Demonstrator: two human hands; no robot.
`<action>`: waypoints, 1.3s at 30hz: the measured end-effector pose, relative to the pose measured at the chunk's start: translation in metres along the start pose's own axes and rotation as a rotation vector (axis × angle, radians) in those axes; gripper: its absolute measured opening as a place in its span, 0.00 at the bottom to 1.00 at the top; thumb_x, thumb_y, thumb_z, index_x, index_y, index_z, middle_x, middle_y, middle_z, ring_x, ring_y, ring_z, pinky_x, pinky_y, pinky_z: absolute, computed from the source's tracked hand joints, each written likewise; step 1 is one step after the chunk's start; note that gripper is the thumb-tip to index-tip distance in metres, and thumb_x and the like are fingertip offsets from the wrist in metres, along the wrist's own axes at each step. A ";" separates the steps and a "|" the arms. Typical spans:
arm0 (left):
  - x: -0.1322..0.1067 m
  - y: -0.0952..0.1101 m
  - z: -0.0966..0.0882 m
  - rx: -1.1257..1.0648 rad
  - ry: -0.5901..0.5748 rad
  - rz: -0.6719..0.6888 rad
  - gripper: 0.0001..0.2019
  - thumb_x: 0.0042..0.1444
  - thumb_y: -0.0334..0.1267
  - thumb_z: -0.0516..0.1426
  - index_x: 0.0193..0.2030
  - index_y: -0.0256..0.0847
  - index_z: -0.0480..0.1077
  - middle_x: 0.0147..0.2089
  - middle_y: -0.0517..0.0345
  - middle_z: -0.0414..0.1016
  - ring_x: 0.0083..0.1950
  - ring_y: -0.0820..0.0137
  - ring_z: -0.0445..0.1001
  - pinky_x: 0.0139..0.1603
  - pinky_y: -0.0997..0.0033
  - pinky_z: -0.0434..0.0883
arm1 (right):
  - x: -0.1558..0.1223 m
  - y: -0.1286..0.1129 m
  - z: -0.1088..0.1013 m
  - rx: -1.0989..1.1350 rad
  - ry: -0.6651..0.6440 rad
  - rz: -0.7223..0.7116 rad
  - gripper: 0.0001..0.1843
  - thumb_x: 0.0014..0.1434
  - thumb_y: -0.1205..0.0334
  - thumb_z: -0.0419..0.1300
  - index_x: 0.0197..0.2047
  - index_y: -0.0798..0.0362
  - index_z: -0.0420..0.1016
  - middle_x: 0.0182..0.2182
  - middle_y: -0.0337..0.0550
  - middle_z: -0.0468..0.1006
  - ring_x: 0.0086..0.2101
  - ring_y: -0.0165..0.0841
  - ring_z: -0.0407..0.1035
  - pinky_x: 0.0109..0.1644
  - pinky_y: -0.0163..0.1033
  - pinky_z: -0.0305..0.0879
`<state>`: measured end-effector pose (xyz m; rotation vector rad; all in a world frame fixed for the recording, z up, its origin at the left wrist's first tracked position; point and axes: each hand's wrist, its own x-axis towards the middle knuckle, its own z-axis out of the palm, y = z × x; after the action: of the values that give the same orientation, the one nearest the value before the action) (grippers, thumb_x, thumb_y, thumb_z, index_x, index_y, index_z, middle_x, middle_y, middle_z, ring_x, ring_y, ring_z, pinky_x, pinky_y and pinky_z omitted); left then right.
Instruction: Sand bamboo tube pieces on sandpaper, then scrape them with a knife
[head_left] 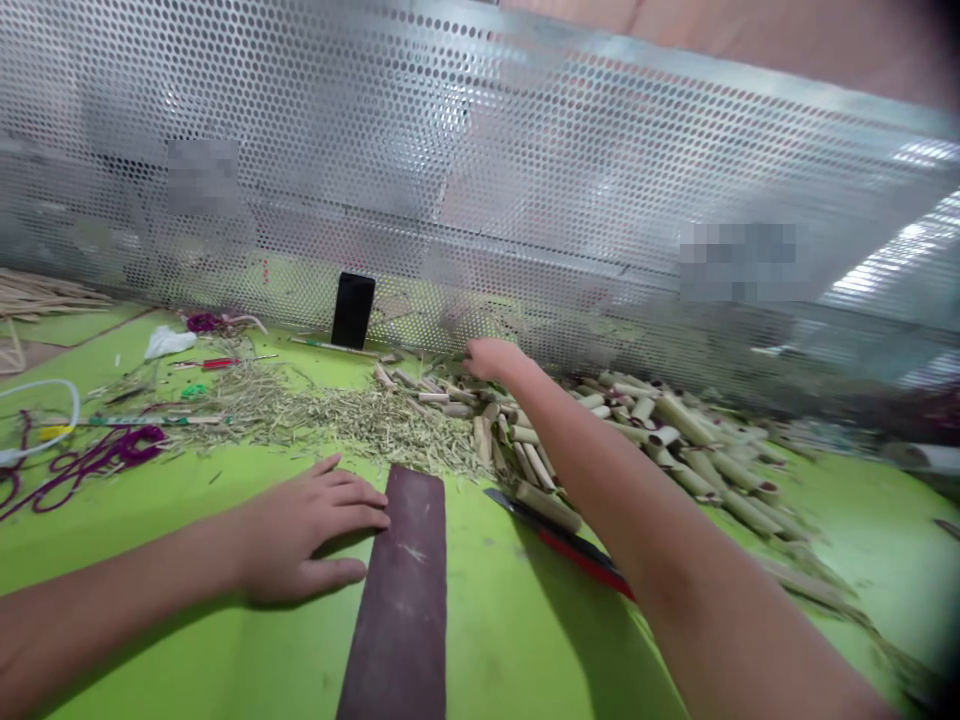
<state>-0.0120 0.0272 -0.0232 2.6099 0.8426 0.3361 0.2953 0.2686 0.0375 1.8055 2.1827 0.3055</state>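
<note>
My left hand (307,530) lies flat and open on the green table, fingertips touching the left edge of a long dark brown strip (401,600). My right hand (491,360) is stretched far forward over a heap of short bamboo tube pieces (645,440). Its fingers curl downward into the pile near the back, and I cannot make out whether they hold a piece. A tool with a red and black handle (570,545) lies on the table under my right forearm.
A perforated metal screen (480,180) walls off the back, with a black phone (352,310) leaning on it. Bamboo shavings (315,415) spread across the middle. Purple cord (90,460), a white cable (45,415) and thin sticks (45,295) lie at the left.
</note>
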 end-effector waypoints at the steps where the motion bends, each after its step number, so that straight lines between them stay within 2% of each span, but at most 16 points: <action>1: 0.000 0.000 -0.001 0.005 0.005 0.008 0.21 0.66 0.46 0.57 0.65 0.50 0.69 0.67 0.54 0.70 0.67 0.54 0.69 0.76 0.37 0.48 | -0.002 0.003 -0.002 0.005 0.025 0.013 0.21 0.70 0.51 0.58 0.58 0.57 0.73 0.54 0.55 0.77 0.51 0.42 0.73 0.55 0.51 0.70; 5: 0.000 0.002 -0.004 0.035 0.024 0.022 0.20 0.67 0.46 0.56 0.64 0.49 0.70 0.66 0.54 0.71 0.66 0.54 0.70 0.75 0.39 0.52 | -0.019 0.015 -0.016 0.021 0.102 0.002 0.21 0.68 0.57 0.57 0.59 0.59 0.74 0.52 0.61 0.79 0.51 0.47 0.74 0.51 0.45 0.67; 11: 0.001 0.002 -0.007 0.087 -0.015 0.015 0.21 0.70 0.48 0.52 0.65 0.47 0.69 0.67 0.53 0.71 0.67 0.54 0.69 0.74 0.41 0.56 | -0.075 0.012 -0.027 0.078 0.161 -0.143 0.16 0.66 0.56 0.57 0.53 0.53 0.77 0.48 0.54 0.81 0.46 0.44 0.75 0.43 0.40 0.65; 15: 0.002 -0.003 -0.007 0.152 -0.018 0.039 0.21 0.71 0.49 0.50 0.66 0.47 0.68 0.67 0.52 0.70 0.66 0.55 0.68 0.71 0.44 0.60 | -0.121 -0.004 -0.027 0.114 0.132 -0.239 0.14 0.66 0.53 0.57 0.48 0.52 0.77 0.44 0.52 0.82 0.39 0.42 0.76 0.36 0.39 0.63; 19: 0.005 -0.006 -0.008 0.261 -0.024 0.079 0.21 0.71 0.48 0.49 0.65 0.45 0.69 0.66 0.51 0.72 0.65 0.56 0.69 0.70 0.48 0.59 | -0.170 -0.026 -0.031 0.137 0.105 -0.321 0.14 0.66 0.51 0.57 0.46 0.50 0.76 0.40 0.49 0.82 0.36 0.41 0.75 0.34 0.39 0.61; 22: 0.008 0.000 -0.011 0.350 -0.044 0.042 0.21 0.72 0.47 0.49 0.64 0.44 0.70 0.65 0.50 0.73 0.64 0.55 0.70 0.68 0.49 0.59 | -0.206 -0.045 -0.036 0.192 0.136 -0.407 0.13 0.66 0.52 0.58 0.46 0.50 0.77 0.38 0.48 0.82 0.36 0.41 0.74 0.34 0.40 0.60; 25: 0.011 0.010 -0.013 0.407 -0.069 0.002 0.20 0.70 0.47 0.50 0.62 0.42 0.72 0.62 0.50 0.75 0.60 0.55 0.72 0.64 0.51 0.63 | -0.235 -0.064 -0.033 0.380 0.179 -0.479 0.13 0.65 0.54 0.60 0.49 0.49 0.77 0.43 0.47 0.81 0.38 0.40 0.73 0.37 0.39 0.61; 27: 0.011 0.015 -0.010 0.416 -0.037 -0.002 0.19 0.69 0.47 0.52 0.59 0.41 0.74 0.59 0.50 0.77 0.57 0.56 0.74 0.62 0.52 0.65 | -0.246 -0.075 -0.023 0.538 0.156 -0.525 0.12 0.65 0.55 0.60 0.48 0.49 0.77 0.42 0.45 0.82 0.37 0.38 0.73 0.37 0.39 0.62; 30: 0.007 0.016 -0.003 0.410 0.072 0.027 0.18 0.68 0.45 0.52 0.56 0.40 0.75 0.56 0.49 0.79 0.54 0.57 0.76 0.61 0.51 0.67 | -0.253 -0.088 0.000 0.704 0.141 -0.588 0.12 0.63 0.55 0.62 0.48 0.49 0.77 0.41 0.43 0.82 0.37 0.37 0.73 0.38 0.39 0.63; 33: 0.002 0.015 0.001 0.395 0.128 0.046 0.18 0.69 0.45 0.50 0.55 0.38 0.74 0.54 0.47 0.80 0.52 0.56 0.76 0.59 0.49 0.68 | -0.254 -0.097 0.020 0.876 0.116 -0.554 0.13 0.63 0.55 0.63 0.49 0.49 0.76 0.39 0.42 0.81 0.36 0.36 0.74 0.39 0.39 0.65; 36: 0.000 0.019 0.001 0.361 0.180 0.038 0.22 0.68 0.48 0.52 0.61 0.38 0.70 0.56 0.45 0.79 0.54 0.55 0.76 0.59 0.51 0.69 | -0.255 -0.103 0.027 1.010 0.075 -0.471 0.13 0.61 0.54 0.65 0.47 0.50 0.76 0.39 0.41 0.81 0.35 0.36 0.74 0.38 0.40 0.65; 39: 0.002 0.026 0.001 0.317 0.217 0.056 0.33 0.63 0.54 0.58 0.70 0.39 0.59 0.59 0.44 0.76 0.56 0.53 0.76 0.59 0.51 0.69 | -0.258 -0.109 0.026 1.141 -0.004 -0.438 0.14 0.59 0.54 0.66 0.46 0.51 0.76 0.39 0.42 0.81 0.34 0.35 0.73 0.37 0.40 0.66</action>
<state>0.0037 0.0084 -0.0129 2.9331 0.9633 0.5497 0.2479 -0.0059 -0.0013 1.5680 2.9013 -1.2607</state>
